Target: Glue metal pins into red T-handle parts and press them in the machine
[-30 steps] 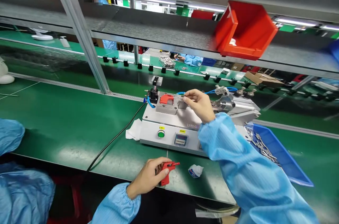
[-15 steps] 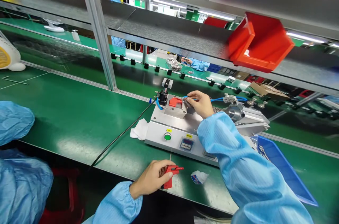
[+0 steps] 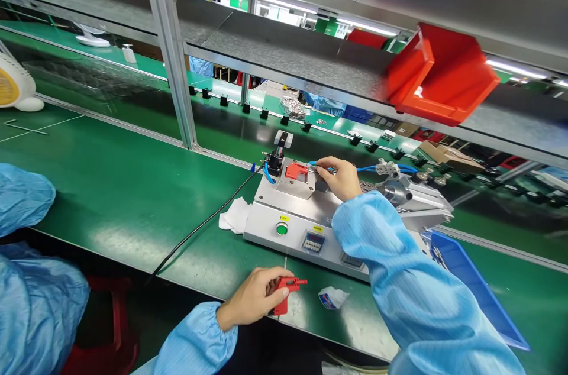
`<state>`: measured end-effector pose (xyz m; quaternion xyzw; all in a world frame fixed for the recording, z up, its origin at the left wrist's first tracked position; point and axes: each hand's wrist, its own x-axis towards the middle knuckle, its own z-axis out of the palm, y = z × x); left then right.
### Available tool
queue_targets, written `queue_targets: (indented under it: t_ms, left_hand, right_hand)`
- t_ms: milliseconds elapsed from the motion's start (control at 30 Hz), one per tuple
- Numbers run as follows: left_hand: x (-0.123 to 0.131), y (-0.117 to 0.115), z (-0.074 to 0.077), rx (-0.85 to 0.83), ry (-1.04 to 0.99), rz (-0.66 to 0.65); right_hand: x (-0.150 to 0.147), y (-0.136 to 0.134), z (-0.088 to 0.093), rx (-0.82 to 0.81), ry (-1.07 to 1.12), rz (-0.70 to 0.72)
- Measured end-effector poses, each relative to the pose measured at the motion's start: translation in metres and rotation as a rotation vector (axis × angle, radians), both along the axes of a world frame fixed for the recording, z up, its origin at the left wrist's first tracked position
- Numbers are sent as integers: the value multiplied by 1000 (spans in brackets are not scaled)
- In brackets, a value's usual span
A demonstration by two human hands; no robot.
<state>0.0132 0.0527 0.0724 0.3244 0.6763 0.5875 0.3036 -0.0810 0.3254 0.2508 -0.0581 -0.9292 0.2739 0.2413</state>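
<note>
My left hand [image 3: 256, 299] is closed on a red plastic part [image 3: 282, 298] with a narrow prong pointing right, just over the bench's front edge. My right hand [image 3: 341, 177] is in a pinch at the right side of the metal fixture block [image 3: 295, 187]. A thin, shiny sliver shows at those fingertips, too small to name. In the block's top lies another red plastic piece [image 3: 294, 171]. The block is mounted on a silver bench machine [image 3: 270, 218], which has a green button [image 3: 281, 228] and a small counter display [image 3: 313, 241] on its front.
A blue tray [image 3: 477, 286] with metal pieces stands right of the machine. White cloth [image 3: 235, 215] and a crumpled packet [image 3: 332, 298] lie on the green bench [image 3: 110, 186]. A black cable [image 3: 199, 230] crosses it. Overhead, a red bin [image 3: 444, 76] sits on the shelf. A co-worker's blue sleeve [image 3: 24, 197] is at left.
The whole view has shifted slightly. My right hand stays by the fixture block and my left hand keeps the red part. The co-worker's hands across the bench no longer show.
</note>
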Motion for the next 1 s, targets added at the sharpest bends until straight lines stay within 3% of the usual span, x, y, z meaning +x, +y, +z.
queue_targets:
  t_ms: [133,1000]
  left_hand:
    - [0,0,-2,8,12,-1]
    - [1,-1,-2,8,20,8]
  right_hand:
    - [2,-4,1,90,12,1]
    - [3,-1,-3,232,-30,-2]
